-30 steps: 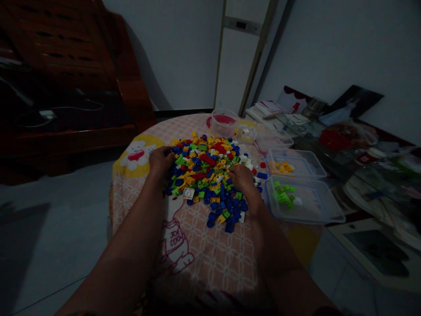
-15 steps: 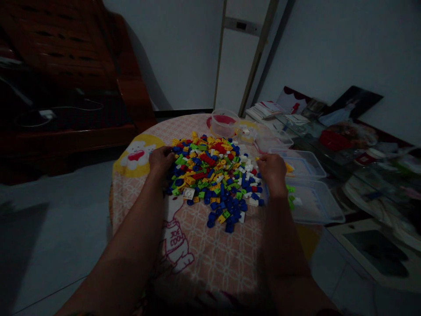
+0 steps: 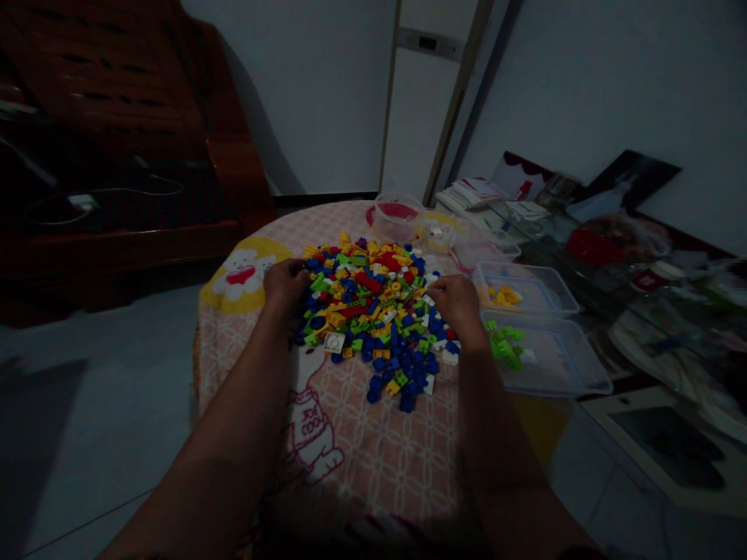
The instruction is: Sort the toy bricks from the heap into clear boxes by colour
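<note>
Head view, dim room. Round table under a pink lattice-print cloth with cartoon bears (image 3: 362, 459). A heap of small plastic building bricks, blue, yellow, green, red and white (image 3: 373, 311), sits in the middle of the table and spreads toward the far edge. Blue ones trail off toward the near edge.

Left hand (image 3: 285, 284): knuckles up, fingers curled down onto the heap's left margin, toward the table's left edge. Fingertips are buried among the bricks, so I cannot tell whether it pinches one or only rests there.

Right hand (image 3: 458, 303): on the heap's right margin, fingers bent down into white and blue pieces. The grip is hidden by the back of the hand, so I cannot tell whether it is closed or loose. The bricks lie under and between both hands, with the bulk of the heap between the two wrists.

Along the table's right edge:
- a clear rectangular plastic tub (image 3: 560, 292) with a few yellow bricks (image 3: 505, 295), just beside the right hand
- a second clear rectangular tub (image 3: 583, 373), nearer, with green bricks (image 3: 505, 342) in its left end
- a smaller clear box (image 3: 487, 250) behind them

At the far edge is a round clear tub over something red (image 3: 398, 218). A dark red-brown wooden bench (image 3: 117, 155) stands off the table to the left.
</note>
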`<state>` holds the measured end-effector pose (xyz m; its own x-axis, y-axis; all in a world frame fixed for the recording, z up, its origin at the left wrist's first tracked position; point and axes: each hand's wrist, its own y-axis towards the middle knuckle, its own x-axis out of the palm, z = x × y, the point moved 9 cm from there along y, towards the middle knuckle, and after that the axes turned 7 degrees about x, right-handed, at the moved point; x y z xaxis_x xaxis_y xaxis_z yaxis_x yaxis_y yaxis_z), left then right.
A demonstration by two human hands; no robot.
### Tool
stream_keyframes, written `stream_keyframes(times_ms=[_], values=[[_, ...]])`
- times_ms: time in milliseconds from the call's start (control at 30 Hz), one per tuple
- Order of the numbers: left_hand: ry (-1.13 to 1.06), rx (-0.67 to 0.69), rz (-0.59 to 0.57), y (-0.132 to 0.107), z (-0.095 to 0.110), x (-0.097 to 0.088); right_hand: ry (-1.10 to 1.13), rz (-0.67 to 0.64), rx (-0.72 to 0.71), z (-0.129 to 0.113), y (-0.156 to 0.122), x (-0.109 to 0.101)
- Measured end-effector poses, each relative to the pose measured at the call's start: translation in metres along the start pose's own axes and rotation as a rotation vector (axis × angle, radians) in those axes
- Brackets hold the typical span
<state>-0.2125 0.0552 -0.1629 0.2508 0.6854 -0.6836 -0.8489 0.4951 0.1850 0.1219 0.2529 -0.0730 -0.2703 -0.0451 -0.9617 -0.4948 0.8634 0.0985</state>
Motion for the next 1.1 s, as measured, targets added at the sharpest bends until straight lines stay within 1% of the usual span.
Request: stream_keyframes(times_ms=[67, 133, 233, 333, 533, 700, 800, 867, 933, 1000, 1100], values=[[-0.006, 0.008, 0.001, -0.001, 0.002, -0.001, -0.038, -0.095, -0.040, -0.016, -0.004, 0.020], [0.002, 0.021, 0.001, -0.002, 0.005, -0.002, -0.077, -0.175, -0.065, -0.026, -0.008, 0.038], [0.024, 0.017, -0.001, -0.002, 0.007, -0.003, -0.117, -0.276, -0.093, -0.033, -0.013, 0.055], [0.028, 0.008, -0.013, -0.003, 0.007, -0.003, -0.135, -0.330, -0.111, -0.035, -0.015, 0.062], [0.019, 0.014, -0.011, -0.002, 0.007, -0.002, -0.124, -0.354, -0.121, -0.027, -0.009, 0.066], [0.010, 0.005, 0.004, 0.000, 0.003, -0.002, -0.064, -0.372, -0.168, -0.027, -0.008, 0.073], [0.001, 0.012, 0.001, 0.001, 0.002, -0.001, -0.050, -0.348, -0.159, -0.026, -0.008, 0.067], [0.006, 0.016, -0.002, 0.001, 0.002, 0.000, -0.031, -0.309, -0.131, -0.023, -0.007, 0.057], [0.012, 0.020, -0.001, 0.001, 0.002, -0.001, -0.016, -0.244, -0.095, -0.016, -0.005, 0.042], [0.016, 0.011, 0.000, 0.000, 0.003, -0.001, -0.003, -0.150, -0.060, -0.006, -0.002, 0.024], [0.008, 0.002, 0.006, -0.001, 0.004, -0.002, 0.027, -0.020, 0.027, 0.017, 0.002, -0.003]])
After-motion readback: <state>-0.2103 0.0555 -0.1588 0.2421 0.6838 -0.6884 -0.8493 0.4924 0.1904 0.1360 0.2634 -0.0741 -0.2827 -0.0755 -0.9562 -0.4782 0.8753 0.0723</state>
